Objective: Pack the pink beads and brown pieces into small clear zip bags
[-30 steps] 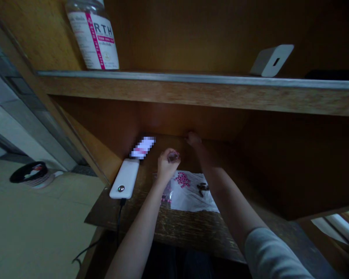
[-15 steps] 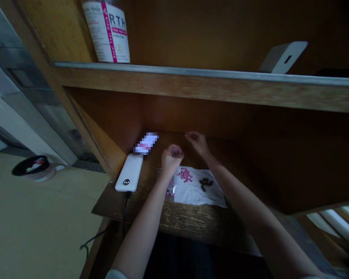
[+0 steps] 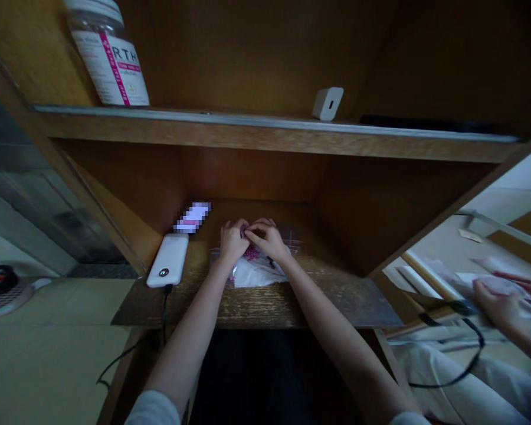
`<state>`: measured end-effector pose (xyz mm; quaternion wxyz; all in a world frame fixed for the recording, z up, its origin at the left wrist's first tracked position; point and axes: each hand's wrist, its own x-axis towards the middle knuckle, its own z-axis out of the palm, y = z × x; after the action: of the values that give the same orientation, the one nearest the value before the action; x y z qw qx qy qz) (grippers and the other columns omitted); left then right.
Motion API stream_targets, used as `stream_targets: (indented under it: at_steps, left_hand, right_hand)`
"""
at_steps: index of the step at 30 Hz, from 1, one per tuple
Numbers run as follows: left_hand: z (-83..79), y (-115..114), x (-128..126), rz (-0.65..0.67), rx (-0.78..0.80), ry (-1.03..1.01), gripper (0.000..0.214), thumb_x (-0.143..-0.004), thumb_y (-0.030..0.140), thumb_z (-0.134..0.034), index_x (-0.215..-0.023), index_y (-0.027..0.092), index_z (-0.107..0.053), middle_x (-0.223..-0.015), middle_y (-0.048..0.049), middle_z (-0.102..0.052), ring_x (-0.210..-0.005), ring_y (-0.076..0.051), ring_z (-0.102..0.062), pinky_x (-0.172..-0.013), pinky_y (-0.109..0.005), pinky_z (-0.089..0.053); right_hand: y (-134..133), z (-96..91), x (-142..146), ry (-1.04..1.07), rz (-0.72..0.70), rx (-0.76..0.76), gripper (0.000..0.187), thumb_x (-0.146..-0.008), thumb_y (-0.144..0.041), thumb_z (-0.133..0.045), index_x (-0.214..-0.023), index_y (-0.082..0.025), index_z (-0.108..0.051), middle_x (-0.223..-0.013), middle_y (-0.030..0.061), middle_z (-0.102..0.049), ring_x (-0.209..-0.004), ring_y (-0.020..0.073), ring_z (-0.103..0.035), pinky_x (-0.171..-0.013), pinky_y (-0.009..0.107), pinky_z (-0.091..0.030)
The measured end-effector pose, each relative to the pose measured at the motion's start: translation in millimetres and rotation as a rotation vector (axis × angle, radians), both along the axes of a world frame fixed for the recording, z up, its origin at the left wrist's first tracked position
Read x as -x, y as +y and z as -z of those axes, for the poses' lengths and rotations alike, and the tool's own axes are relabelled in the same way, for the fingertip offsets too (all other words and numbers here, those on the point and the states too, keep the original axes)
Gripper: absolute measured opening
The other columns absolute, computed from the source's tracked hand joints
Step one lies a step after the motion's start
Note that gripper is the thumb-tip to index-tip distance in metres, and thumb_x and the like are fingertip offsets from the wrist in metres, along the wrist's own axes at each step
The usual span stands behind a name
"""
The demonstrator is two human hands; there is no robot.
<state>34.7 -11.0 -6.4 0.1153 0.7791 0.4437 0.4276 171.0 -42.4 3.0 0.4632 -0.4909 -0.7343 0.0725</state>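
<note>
At the far left edge of the frame I see a basket with a dark rim (image 3: 3, 295) on the floor. In the upper left, a labelled jar (image 3: 110, 68) with a white lid stands on the shelf (image 3: 265, 128). Below, at left of centre, a white power bank (image 3: 168, 260) lies on the wooden desk (image 3: 261, 310), with a black cable (image 3: 164, 310) plugged in its lower end; just beyond it is a bright screen (image 3: 193, 217), blurred to squares.

In the centre, the left hand (image 3: 233, 241) is curled around a small see-through piece (image 3: 243, 231). The right hand (image 3: 268, 239) meets it there, thumb and forefinger brought together; what they pinch, I cannot tell. Under and near the hands lie pink beads (image 3: 251, 254) and, more to the right, some dark pieces (image 3: 271, 262), both on a white cloth (image 3: 255, 276).

In the upper right, a white charger (image 3: 328, 104) stands on the shelf. At the far right edge, another person's hands (image 3: 502, 304) are at some pale material, too blurred to name.
</note>
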Motion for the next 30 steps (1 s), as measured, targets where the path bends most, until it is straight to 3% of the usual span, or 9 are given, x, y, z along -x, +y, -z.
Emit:
stream_targets:
  at_steps: [3, 7, 11, 14, 24, 30]
  left_hand:
    - [-2.1, 0.2, 0.4, -0.009, -0.006, -0.012, 0.017, -0.069, 0.011, -0.059, -0.082, 0.022, -0.061, -0.085, -0.0053, -0.067, -0.087, -0.025, -0.057, -0.082, -0.036, -0.041]
    - [-2.6, 6.7, 4.7, -0.041, 0.035, -0.223, 0.011, -0.069, 0.013, -0.062, -0.075, 0.020, -0.058, -0.075, -0.0012, -0.065, -0.076, -0.019, -0.059, -0.076, -0.030, -0.044]
    - [2.5, 16.3, 10.7, -0.063, 0.105, -0.489, 0.011, -0.067, 0.017, -0.064, -0.075, 0.019, -0.056, -0.071, 0.0014, -0.061, -0.069, -0.014, -0.058, -0.068, -0.025, -0.045]
    - [5.8, 20.3, 13.1, -0.065, 0.132, -0.568, 0.014, -0.066, 0.018, -0.066, -0.075, 0.019, -0.055, -0.070, 0.0022, -0.060, -0.067, -0.013, -0.058, -0.066, -0.024, -0.045]
    - [4.7, 15.2, 8.6, 0.136, 0.130, -0.370, 0.013, -0.066, 0.011, -0.064, -0.074, 0.018, -0.057, -0.075, 0.0008, -0.063, -0.070, -0.013, -0.060, -0.070, -0.026, -0.046]
    - [2.0, 9.2, 6.1, 0.153, 0.091, -0.169, 0.017, -0.067, 0.009, -0.065, -0.079, 0.020, -0.062, -0.083, -0.0013, -0.067, -0.083, -0.018, -0.060, -0.079, -0.031, -0.045]
  right_hand:
    - [-4.2, 1.6, -4.1, 0.058, 0.020, -0.032, 0.015, -0.082, -0.035, -0.064, -0.087, -0.021, -0.069, -0.090, 0.0036, -0.067, -0.092, 0.0189, -0.058, -0.088, 0.035, -0.040]
    - [-5.1, 3.5, -16.9, 0.121, -0.002, 0.045, 0.017, -0.084, -0.033, -0.061, -0.089, -0.018, -0.069, -0.088, 0.0046, -0.067, -0.084, 0.0167, -0.059, -0.075, 0.028, -0.044]
    - [-1.5, 11.1, -29.9, -0.141, -0.151, 0.216, 0.015, -0.081, -0.025, -0.065, -0.092, -0.018, -0.071, -0.087, 0.0046, -0.068, -0.079, 0.0156, -0.060, -0.075, 0.027, -0.043]
    - [-1.1, 14.2, -32.2, -0.297, -0.161, 0.242, 0.015, -0.081, -0.022, -0.065, -0.093, -0.018, -0.072, -0.091, 0.0061, -0.070, -0.086, 0.0177, -0.061, -0.084, 0.030, -0.042]
    - [-1.7, 14.0, -29.5, -0.412, -0.172, 0.295, 0.012, -0.077, -0.019, -0.066, -0.088, -0.019, -0.073, -0.088, 0.0055, -0.071, -0.082, 0.0175, -0.063, -0.074, 0.026, -0.043]
    - [-5.7, 8.7, -35.6, -0.389, -0.154, 0.413, 0.011, -0.076, -0.024, -0.068, -0.084, -0.019, -0.071, -0.081, 0.0034, -0.071, -0.072, 0.0150, -0.063, -0.062, 0.022, -0.039]
